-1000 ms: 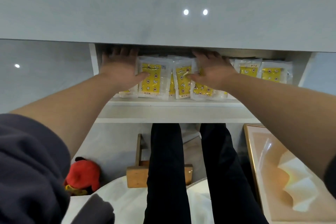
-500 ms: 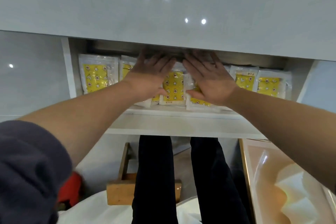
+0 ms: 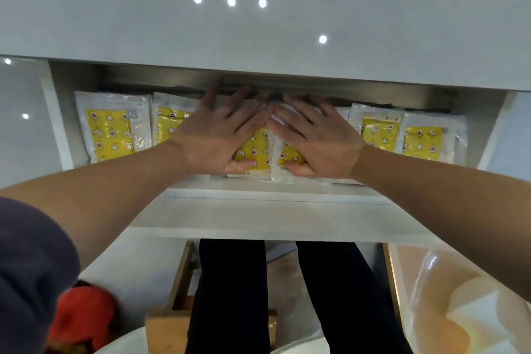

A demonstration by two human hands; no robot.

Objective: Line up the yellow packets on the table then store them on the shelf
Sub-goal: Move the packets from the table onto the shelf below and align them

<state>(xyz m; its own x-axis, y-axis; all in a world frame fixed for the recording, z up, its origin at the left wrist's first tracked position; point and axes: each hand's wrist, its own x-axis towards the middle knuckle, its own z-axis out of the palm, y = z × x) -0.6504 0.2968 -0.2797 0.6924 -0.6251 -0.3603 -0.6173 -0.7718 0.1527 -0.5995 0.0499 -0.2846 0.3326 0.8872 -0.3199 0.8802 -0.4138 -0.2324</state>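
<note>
Packets (image 3: pixel 107 135) lie in a row on the shelf (image 3: pixel 273 195). Our left hand (image 3: pixel 218 135) and right hand (image 3: pixel 313 138) press the middle ones, fingers straight, gripping nothing. If we push unevenly, the slippery packets may overlap or slide off the front.

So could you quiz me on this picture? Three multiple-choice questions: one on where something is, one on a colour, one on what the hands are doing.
1. Where are the packets? A on the floor; B on the shelf; C in a lap.
2. What colour is their printed panel? A blue; B yellow; C green.
3. How are the left hand and right hand? A clenched in fists; B flat, fingers straight, on the middle packets; C hanging at the sides.
Answers: 1 B, they sit in a row on the shelf; 2 B, each shows a yellow panel with stars; 3 B, both hands rest side by side on the middle packets.
</note>
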